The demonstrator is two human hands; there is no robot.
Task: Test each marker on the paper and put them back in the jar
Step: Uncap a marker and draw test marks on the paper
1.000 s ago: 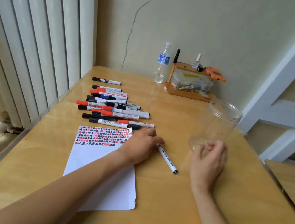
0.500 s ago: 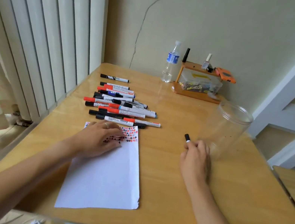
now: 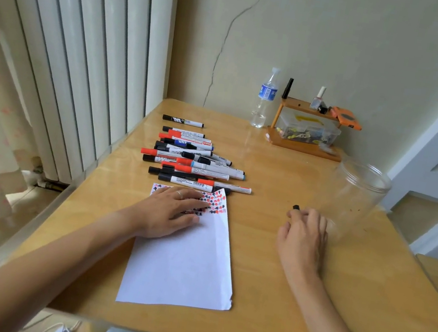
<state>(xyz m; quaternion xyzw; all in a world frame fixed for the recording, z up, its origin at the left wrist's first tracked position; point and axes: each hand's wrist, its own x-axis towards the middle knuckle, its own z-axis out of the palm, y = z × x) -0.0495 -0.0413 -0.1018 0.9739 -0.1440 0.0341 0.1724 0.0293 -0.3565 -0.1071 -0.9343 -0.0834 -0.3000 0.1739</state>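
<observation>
1. Pressing flat on the sheet of paper (image 3: 183,262), your left hand (image 3: 171,211) lies with fingers straight and slightly spread over the rows of red and black test marks at the sheet's far end; a ring sits on one finger.
2. Your right hand (image 3: 303,236) rests on the table (image 3: 289,310) just right of the paper, fingers curled round a marker (image 3: 296,208). Only the marker's black end shows, projecting past the fingers toward the far edge.
3. The clear plastic jar (image 3: 355,198) stands upright with its mouth open, near the table's right edge and just beyond your right hand. Whether the hand touches the jar cannot be determined.
4. The remaining markers (image 3: 195,161), with red, black and blue caps, lie in a loose pile near the left edge, just beyond the paper's far end. One black-capped marker (image 3: 183,121) lies apart from the pile, closer to the far edge.
5. At the far edge, against the wall, stand a water bottle (image 3: 265,98) and a small wooden shelf (image 3: 306,128) holding a clear box of small items.
</observation>
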